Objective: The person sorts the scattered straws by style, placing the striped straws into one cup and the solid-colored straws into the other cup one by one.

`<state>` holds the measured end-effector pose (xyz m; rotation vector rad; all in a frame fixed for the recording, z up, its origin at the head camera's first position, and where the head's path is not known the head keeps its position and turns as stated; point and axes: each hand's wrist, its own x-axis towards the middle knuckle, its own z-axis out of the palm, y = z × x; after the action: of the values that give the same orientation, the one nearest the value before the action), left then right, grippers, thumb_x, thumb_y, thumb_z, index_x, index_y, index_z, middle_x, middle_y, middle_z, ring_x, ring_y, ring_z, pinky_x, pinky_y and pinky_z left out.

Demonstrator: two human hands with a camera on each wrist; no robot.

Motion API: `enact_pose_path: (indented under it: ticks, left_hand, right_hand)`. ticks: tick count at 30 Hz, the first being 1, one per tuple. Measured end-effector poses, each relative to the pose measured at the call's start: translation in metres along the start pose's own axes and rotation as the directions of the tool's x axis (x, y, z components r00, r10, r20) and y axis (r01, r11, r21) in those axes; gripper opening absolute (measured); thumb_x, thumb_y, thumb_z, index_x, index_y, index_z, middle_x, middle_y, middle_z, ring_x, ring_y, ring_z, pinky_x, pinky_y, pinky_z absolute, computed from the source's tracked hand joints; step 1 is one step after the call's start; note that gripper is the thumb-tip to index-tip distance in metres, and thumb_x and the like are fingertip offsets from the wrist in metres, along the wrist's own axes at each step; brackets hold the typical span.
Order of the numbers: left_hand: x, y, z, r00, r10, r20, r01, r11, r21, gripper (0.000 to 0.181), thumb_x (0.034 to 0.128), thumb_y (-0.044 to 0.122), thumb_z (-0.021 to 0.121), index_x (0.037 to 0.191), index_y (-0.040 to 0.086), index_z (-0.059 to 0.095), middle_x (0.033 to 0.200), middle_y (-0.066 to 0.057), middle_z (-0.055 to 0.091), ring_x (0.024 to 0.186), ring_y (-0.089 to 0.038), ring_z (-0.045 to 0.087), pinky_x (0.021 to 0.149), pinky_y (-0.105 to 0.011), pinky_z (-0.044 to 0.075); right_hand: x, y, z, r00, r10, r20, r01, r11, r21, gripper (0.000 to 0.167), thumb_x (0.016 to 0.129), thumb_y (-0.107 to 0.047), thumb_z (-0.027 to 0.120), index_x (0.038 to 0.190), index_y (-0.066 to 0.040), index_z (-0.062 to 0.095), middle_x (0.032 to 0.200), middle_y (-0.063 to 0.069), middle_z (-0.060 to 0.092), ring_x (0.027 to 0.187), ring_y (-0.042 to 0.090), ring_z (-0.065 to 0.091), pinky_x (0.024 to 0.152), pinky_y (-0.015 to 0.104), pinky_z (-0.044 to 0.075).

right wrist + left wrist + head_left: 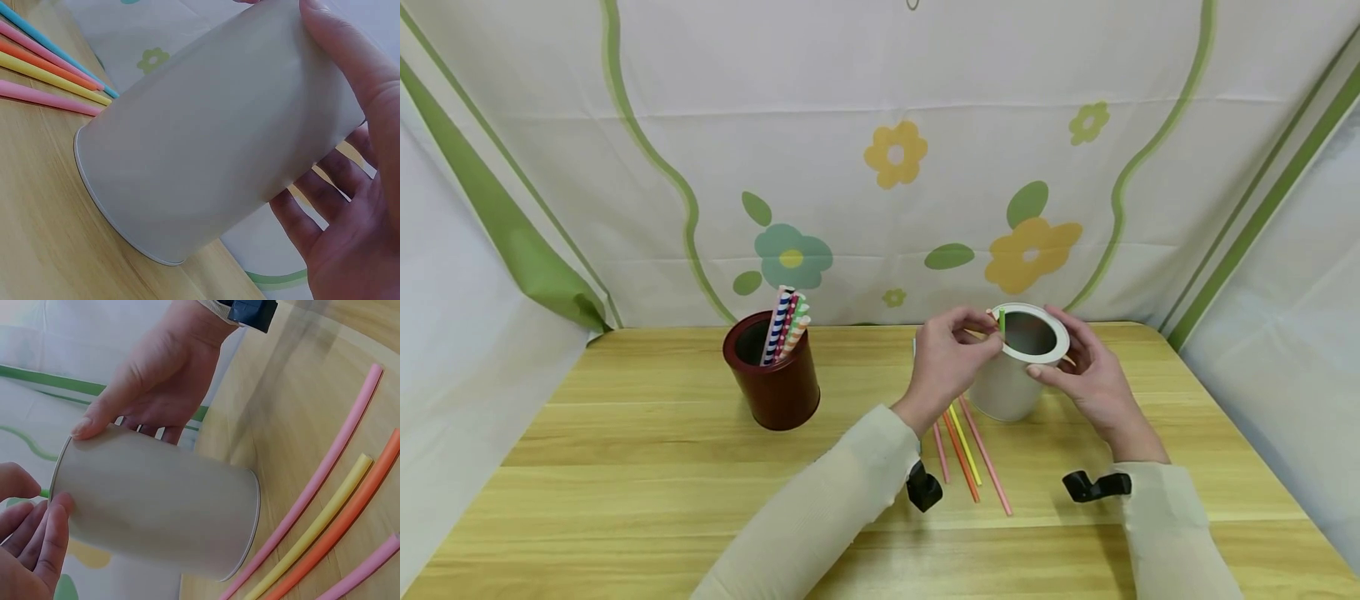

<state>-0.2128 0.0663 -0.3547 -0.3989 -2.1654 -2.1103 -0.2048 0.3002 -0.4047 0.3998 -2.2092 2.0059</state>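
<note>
My left hand (951,354) is at the left rim of a white can (1007,392), its thumb and fingers pinching a green straw (1002,320). In the left wrist view only a short bit of the green straw (44,493) shows between the fingertips, beside the rim. On the can's other side, my right hand (1093,383) grips it near the top, thumb in front and fingers behind. The right wrist view shows the can's plain wall (206,137) and the right thumb on it. The lower end of the green straw is hidden.
Several plain straws, among them a pink straw (987,458), a yellow straw (966,442) and an orange straw (961,454), lie in front of the can. A blue straw (47,34) lies there too. A dark red can (778,387) at left holds several patterned straws (786,329).
</note>
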Motion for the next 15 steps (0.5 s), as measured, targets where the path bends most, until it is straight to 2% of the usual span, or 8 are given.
enact_pose_path:
  ticks: [11,15]
  left_hand:
    - [-0.0030,0.0005,-0.0042,0.999,-0.020,-0.047,0.017,0.998,-0.055,0.011,0.0890,0.002,0.077,0.100,0.006,0.077,0.097,-0.007,0.081,0.074,-0.004,0.071,0.076,-0.020,0.061]
    - [-0.0030,-0.0022,-0.0092,0.999,-0.019,-0.044,0.017,0.999,-0.051,0.013,0.0884,0.002,0.077,0.101,0.004,0.077,0.098,-0.009,0.080,0.075,-0.006,0.071,0.078,-0.021,0.062]
  right_hand:
    - [-0.0001,0.0004,0.0004,1.000,0.005,-0.007,-0.005,1.000,-0.025,0.086,0.094,0.008,0.076,0.168,-0.017,0.039,0.150,-0.016,0.057,0.128,0.002,0.057,0.098,0.009,0.052]
    - [-0.0003,0.0005,-0.0002,1.000,0.006,-0.007,-0.006,1.000,-0.026,0.086,0.095,0.008,0.076,0.168,-0.018,0.038,0.151,-0.016,0.056,0.129,0.002,0.057,0.099,0.009,0.052]
